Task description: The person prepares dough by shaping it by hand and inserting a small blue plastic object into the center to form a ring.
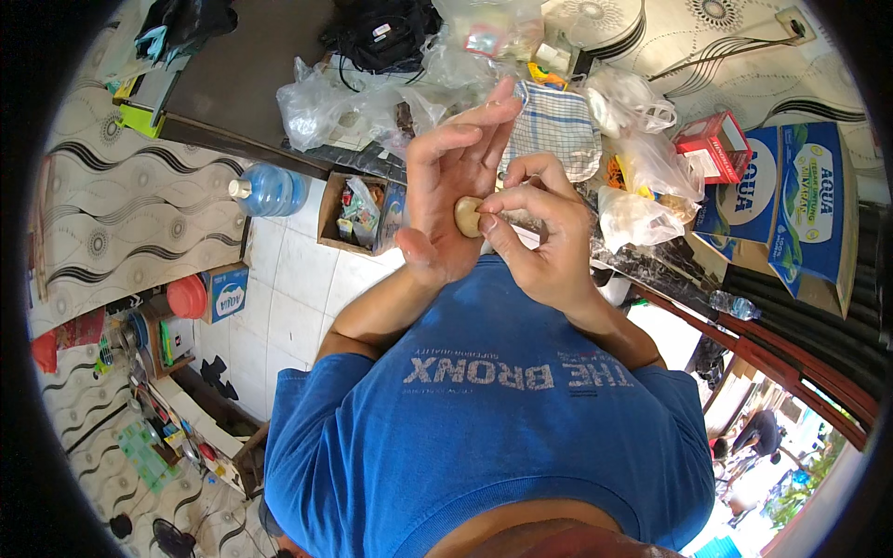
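Note:
A small, round, pale-yellow piece of dough point(467, 218) lies against the palm of my left hand point(441, 177). That hand is raised in front of my chest, palm up, its fingers stretched out and apart. From the right, my right hand point(549, 232) reaches across and pinches the edge of the dough between thumb and forefinger, with the other fingers curled. Whitish traces show on my skin. Just beyond the hands a blue-and-white checked cloth point(553, 130) lies on the dark counter point(665, 265).
Crumpled clear plastic bags point(321, 102) and white bags point(637, 219) crowd the counter. At right are a red box point(713, 147) and a blue carton point(809, 200). An open cardboard box point(339, 209) and a large water bottle point(279, 190) stand at left. A black bag point(381, 37) lies at the back.

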`<state>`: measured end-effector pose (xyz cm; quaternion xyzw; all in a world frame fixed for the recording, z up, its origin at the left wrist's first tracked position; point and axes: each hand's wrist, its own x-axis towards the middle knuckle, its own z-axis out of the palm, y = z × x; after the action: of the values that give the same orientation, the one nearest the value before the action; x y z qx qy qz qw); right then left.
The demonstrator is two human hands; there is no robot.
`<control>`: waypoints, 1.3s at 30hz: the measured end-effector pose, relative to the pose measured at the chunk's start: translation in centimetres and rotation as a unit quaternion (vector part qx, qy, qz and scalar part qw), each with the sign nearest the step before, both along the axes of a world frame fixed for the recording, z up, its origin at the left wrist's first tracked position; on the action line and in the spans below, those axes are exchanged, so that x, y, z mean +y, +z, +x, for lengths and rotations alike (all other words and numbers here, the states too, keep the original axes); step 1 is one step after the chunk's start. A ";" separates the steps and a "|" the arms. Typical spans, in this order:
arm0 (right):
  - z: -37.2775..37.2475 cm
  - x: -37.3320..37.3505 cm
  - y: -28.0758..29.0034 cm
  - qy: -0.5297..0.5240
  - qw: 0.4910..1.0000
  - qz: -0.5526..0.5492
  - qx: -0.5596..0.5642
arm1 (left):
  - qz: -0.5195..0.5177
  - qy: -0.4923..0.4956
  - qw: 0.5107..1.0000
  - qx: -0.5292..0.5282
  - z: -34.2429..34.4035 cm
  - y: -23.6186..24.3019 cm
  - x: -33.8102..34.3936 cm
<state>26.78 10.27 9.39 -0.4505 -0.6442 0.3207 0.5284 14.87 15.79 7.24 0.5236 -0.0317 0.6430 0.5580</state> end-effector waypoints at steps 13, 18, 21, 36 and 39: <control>-0.2 -0.5 0.7 -0.079 0.986 0.102 -0.106 | 0.025 0.141 0.989 0.038 0.8 -0.9 0.8; 0.0 0.0 0.1 -0.027 0.999 -0.018 0.006 | 0.082 0.149 0.985 0.001 1.0 -1.6 1.1; 0.1 0.5 -0.9 -0.003 0.998 -0.012 0.065 | 0.072 0.118 0.990 -0.042 1.3 -0.9 0.7; 0.1 -0.1 -0.3 -0.100 0.980 0.091 -0.148 | -0.275 -0.240 0.922 -0.128 0.8 -0.6 0.1; 0.9 -0.3 0.4 -0.071 0.979 0.095 -0.165 | -0.352 -0.268 0.884 -0.149 0.9 -0.5 0.0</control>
<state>27.64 9.96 9.75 -0.4894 -0.7164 0.1409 0.4769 15.80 15.77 6.78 0.1620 -0.0253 0.5083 0.8454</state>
